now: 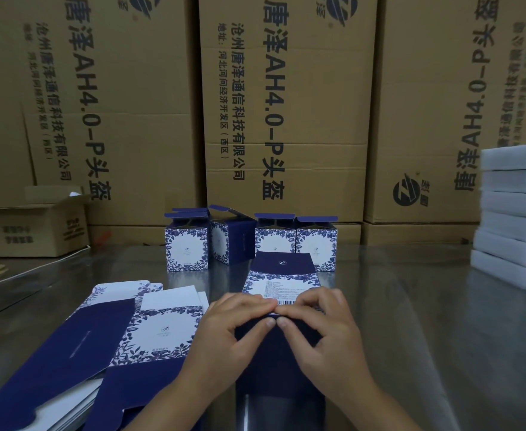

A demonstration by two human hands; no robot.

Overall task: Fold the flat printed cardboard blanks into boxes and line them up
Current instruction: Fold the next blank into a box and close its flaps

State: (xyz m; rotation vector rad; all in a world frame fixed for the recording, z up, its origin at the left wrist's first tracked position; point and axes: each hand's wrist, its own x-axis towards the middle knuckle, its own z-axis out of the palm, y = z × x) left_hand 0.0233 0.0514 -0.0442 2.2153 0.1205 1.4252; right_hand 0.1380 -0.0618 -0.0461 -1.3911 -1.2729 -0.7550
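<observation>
Behind everything, tall brown shipping cartons point(286, 104) printed with large dark characters stand side by side along the far edge of a shiny metal desk point(426, 321). At the desk's far left corner sits a smaller open brown carton point(38, 228). At the right edge, white foam trays point(513, 213) are piled in a stack.

On the near left part of the desk lies a pile of flat blanks point(100, 346), navy blue with white panels edged in blue leaf patterns; the top one is spread out and reaches the near edge.

Toward the far edge, at the middle of the desk, four folded boxes point(249, 244) stand in a row, top flaps up and open. The second from the left is turned at an angle; the others face forward.

Just in front of that row, near the middle of the desk, a partly folded box point(281, 281) lies with its barcode panel facing up and a navy flap pointing away from the viewer.

Both hands are on its near end. The left hand point(227, 325) and right hand point(320, 321) each pinch the box edge between thumb and fingertips, which meet almost touching at the centre.
</observation>
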